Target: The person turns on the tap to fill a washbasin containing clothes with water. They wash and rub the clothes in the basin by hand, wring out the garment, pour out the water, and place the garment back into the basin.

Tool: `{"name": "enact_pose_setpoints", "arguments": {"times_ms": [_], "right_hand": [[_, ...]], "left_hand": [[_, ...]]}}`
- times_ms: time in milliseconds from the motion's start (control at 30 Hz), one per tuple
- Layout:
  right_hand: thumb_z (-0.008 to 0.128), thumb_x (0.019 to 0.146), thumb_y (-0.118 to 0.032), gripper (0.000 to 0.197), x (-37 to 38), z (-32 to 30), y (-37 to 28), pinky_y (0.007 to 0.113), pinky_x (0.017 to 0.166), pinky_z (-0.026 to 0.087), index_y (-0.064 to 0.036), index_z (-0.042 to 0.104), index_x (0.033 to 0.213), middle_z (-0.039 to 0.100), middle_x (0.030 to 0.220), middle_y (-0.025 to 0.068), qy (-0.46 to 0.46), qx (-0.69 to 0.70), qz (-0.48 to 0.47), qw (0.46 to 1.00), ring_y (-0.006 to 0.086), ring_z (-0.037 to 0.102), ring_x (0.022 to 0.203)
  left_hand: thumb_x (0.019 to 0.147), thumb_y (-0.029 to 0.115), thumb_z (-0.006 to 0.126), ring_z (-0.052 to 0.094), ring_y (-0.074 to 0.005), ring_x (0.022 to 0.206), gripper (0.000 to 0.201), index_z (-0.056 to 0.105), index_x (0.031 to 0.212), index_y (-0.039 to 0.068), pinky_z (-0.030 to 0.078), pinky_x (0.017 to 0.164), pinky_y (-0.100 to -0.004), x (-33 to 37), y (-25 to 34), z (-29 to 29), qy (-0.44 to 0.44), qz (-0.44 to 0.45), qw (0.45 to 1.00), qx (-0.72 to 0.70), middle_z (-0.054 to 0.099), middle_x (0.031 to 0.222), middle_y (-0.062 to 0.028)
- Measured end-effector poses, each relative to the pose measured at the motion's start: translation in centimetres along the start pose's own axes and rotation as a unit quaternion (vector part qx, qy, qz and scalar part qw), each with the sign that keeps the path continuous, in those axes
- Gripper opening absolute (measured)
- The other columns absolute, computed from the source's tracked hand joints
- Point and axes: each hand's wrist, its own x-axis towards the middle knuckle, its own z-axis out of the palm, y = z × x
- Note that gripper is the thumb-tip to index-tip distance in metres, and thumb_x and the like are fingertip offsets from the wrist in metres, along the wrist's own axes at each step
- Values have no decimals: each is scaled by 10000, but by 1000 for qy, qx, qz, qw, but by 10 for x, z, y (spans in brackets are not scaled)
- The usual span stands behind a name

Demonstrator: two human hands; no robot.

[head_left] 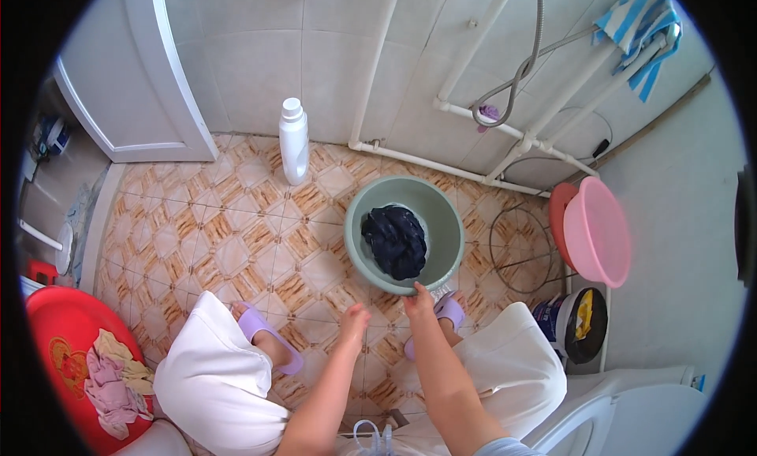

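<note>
A round grey-green basin (359, 260) stands on the tiled floor in front of me, with a bunched dark navy garment (396, 241) in it. My right hand (419, 300) grips the basin's near rim, fingers over the edge. Short of the basin, my left hand (355, 319) hangs in the air with its fingers curled in; nothing shows in it. A white bottle with a white cap (293, 144) is upright on the floor, left of the basin and near the wall.
At the left, a red basin (47, 314) holds pink and beige clothes (114, 381). A pink basin (603, 231) leans by the right wall, near a bucket (556, 318) and a wire ring (493, 239). White pipes (371, 69) run along the wall. A white door (118, 69) stands far left.
</note>
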Motion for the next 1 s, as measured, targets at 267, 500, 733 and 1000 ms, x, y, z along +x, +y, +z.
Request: {"name": "enact_pose_setpoints", "arguments": {"times_ms": [267,500,733,1000], "right_hand": [[507,800,-203,252,9,102,-166,381,680,435,-43,554,989,553,948,121,10,-311,-304,901,236,526,835],[501,816,-259,298,-197,387,-340,283,624,444,-22,657,728,630,646,61,-133,-438,-676,578,130,578,650],[428,832,-459,427,-335,499,-349,385,832,426,-139,700,911,663,903,119,74,-575,-743,334,283,606,926],[446,829,-276,301,-329,522,-359,437,888,370,-125,686,930,649,979,103,125,-610,-710,328,267,580,996]], "left_hand": [[766,296,599,459,-220,1093,404,512,1092,75,355,927,-348,66,31,57,-122,-102,982,-99,516,1132,-83],[783,261,573,439,-256,1112,392,496,1098,40,331,986,-359,77,15,56,-135,-113,955,-237,496,1176,-93],[792,92,521,528,-143,839,176,507,968,86,422,728,-267,62,27,76,-50,-108,965,-232,552,929,-35],[751,11,476,486,-88,627,123,508,856,66,370,529,-207,50,26,81,-3,-41,977,-211,533,761,-19]]}}
